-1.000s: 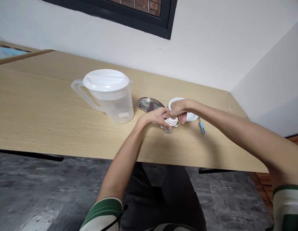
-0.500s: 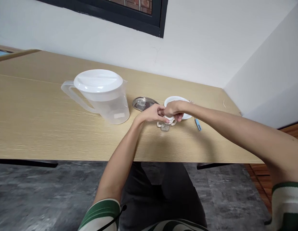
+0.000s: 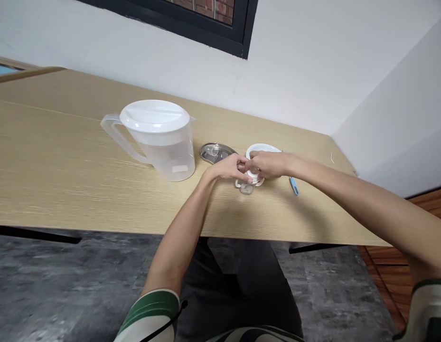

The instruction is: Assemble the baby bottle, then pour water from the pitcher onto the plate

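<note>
A small clear baby bottle [image 3: 246, 189] with two white side handles and a white collar [image 3: 253, 178] stands on the table. My left hand [image 3: 229, 167] is closed round the bottle's upper part from the left, thumb along the collar. From the right my right hand [image 3: 272, 164] reaches over, its fingers bent at the top of the collar. Those fingertips partly hide the bottle's top. Just behind the hands is a white bowl [image 3: 263, 147], largely covered by the right hand. A shiny oval metal tray [image 3: 203, 158] holding a small clear piece lies behind the left hand.
A large translucent pitcher [image 3: 172, 154] with a white lid stands to the left. A blue-handled tool [image 3: 294, 186] lies right of the bowl. Farther right is a thin pale strip [image 3: 332, 157]. The wall [image 3: 295, 85] borders the wooden table [image 3: 81, 180] at the back.
My right hand has turned and shifted its fingers on the collar, so more of the bottle's top shows. The left hand keeps its hold. The whole view has shifted slightly.
</note>
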The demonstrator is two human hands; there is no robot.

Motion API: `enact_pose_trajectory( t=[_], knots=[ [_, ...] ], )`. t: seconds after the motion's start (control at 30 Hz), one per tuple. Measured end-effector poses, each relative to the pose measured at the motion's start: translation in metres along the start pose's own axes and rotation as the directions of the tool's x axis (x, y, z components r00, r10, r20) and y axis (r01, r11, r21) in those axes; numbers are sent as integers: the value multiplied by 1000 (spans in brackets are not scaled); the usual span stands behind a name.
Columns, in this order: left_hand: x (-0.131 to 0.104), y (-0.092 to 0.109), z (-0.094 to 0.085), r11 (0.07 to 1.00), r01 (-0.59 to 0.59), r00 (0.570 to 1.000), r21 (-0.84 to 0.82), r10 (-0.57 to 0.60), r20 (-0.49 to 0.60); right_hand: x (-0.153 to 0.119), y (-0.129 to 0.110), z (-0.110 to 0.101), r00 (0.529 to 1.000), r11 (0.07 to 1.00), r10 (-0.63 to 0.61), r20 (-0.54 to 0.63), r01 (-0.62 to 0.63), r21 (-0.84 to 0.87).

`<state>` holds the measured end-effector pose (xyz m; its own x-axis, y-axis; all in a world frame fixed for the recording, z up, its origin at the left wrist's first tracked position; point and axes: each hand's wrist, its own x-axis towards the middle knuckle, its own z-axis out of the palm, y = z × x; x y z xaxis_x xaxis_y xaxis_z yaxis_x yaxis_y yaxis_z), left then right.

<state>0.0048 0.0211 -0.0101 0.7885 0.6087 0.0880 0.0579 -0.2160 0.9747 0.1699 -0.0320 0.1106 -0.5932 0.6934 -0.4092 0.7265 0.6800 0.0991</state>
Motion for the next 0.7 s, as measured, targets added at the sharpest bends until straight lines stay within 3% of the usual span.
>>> enact_pose_trajectory(
  t=[0.1, 0.23, 0.53, 0.7],
  knots=[
    [2, -6, 0, 998, -39, 999, -47, 40, 23, 8, -3, 2, 1000, 999, 9, 26, -10, 32],
    [5, -12, 0, 995, -66, 998, -71, 68, 17, 13, -14, 0, 986, 987, 155, 66, -157, 19],
    [4, -4, 2, 998, -37, 999, 50, 37, 7, 24, -29, -11, 897, 927, 323, 301, -364, 91],
    [5, -1, 4, 998, -22, 1000, 58, 22, -3, 23, -36, -6, 889, 888, 382, 253, -429, 167]
  ],
)
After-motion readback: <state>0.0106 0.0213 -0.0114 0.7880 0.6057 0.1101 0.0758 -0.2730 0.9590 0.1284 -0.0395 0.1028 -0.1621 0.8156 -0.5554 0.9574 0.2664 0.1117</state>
